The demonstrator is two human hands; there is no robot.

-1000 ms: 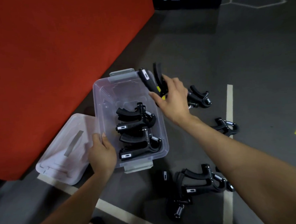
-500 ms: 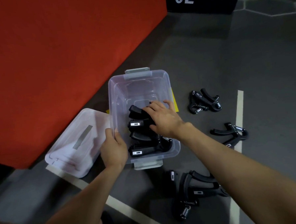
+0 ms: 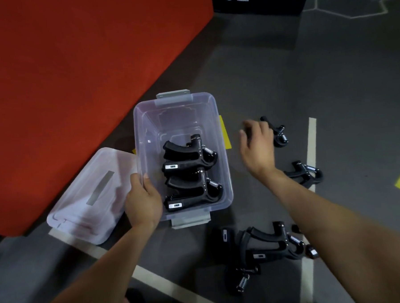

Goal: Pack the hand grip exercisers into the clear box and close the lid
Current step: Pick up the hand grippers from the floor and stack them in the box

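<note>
Just beyond right hand [image 3: 258, 148], exerciser [image 3: 277, 133], untouched

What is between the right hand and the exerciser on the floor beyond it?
Nothing visible. The right hand is open over bare floor, right beside the far exerciser and partly covering it in this view. The box is open, its lid lying at its left, so the way back in is clear too.

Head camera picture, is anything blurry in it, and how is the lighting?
Head view: the right hand is smeared by motion blur near a grip exerciser on the floor; the left hand on the clear box is sharper. Lighting is dim, so the black exercisers in the box lose detail. Wide-angle bending shows at the edges.
</note>
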